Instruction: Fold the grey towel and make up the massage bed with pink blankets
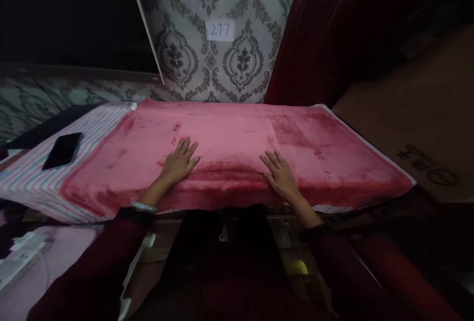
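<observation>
A pink plush cloth [225, 133] covers most of the table in front of me, its pile brushed into lighter and darker patches. My left hand [180, 162] lies flat on it, left of the middle, fingers spread and pointing away from me. To the right, my right hand [279, 173] also rests palm down on the cloth with its fingers apart. Between the two hands the cloth bulges in a darker red fold along the near edge. Neither hand holds anything.
On a striped cloth [99, 131] at the left lies a black phone [62, 151]. A dark screen [74, 15] stands behind, and a cardboard box [418, 128] is at the right. A white power strip [22, 261] sits low at the left. Paper marked 277 [220, 30] is on the wall.
</observation>
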Action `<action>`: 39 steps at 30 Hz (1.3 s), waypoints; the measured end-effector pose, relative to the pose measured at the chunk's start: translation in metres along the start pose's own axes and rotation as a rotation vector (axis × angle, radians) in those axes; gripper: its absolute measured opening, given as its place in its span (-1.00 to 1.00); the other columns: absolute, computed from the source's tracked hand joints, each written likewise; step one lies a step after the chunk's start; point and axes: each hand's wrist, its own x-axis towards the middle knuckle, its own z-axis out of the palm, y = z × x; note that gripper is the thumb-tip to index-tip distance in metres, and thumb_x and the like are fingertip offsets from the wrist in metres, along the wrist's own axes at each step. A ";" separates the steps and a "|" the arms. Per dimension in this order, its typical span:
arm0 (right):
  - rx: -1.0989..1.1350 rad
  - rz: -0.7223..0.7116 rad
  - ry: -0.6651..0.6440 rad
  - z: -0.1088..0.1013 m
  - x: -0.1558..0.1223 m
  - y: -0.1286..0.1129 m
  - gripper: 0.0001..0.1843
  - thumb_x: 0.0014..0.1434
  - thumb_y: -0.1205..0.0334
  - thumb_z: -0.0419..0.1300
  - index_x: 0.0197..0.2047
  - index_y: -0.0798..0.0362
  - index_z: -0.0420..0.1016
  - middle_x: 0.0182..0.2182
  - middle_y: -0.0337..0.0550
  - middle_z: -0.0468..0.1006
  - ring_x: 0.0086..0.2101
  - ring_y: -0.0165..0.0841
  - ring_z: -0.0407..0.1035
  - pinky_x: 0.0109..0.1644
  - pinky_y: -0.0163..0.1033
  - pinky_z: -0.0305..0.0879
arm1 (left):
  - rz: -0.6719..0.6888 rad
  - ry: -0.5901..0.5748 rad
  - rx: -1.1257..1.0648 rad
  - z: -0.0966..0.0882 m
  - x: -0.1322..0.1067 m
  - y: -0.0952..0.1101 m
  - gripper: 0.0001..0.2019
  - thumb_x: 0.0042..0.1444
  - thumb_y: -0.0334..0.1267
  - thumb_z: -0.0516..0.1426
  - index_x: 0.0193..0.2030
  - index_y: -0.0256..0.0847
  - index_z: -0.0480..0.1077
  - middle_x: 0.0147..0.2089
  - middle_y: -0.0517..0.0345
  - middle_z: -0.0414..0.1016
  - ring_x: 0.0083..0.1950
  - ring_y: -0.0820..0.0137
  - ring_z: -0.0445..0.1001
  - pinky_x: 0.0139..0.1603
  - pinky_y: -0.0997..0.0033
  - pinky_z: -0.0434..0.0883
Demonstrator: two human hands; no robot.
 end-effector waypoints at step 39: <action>-0.174 -0.109 -0.080 0.010 0.024 -0.079 -0.37 0.42 -0.01 0.01 0.50 -0.19 0.11 0.49 -0.09 0.04 0.43 0.02 -0.08 0.37 0.38 -0.04 | 0.289 0.347 -0.051 0.033 -0.041 0.069 -0.47 0.35 -0.04 0.06 0.43 -0.01 0.25 0.49 -0.08 0.22 0.51 0.04 0.14 0.49 -0.37 -0.05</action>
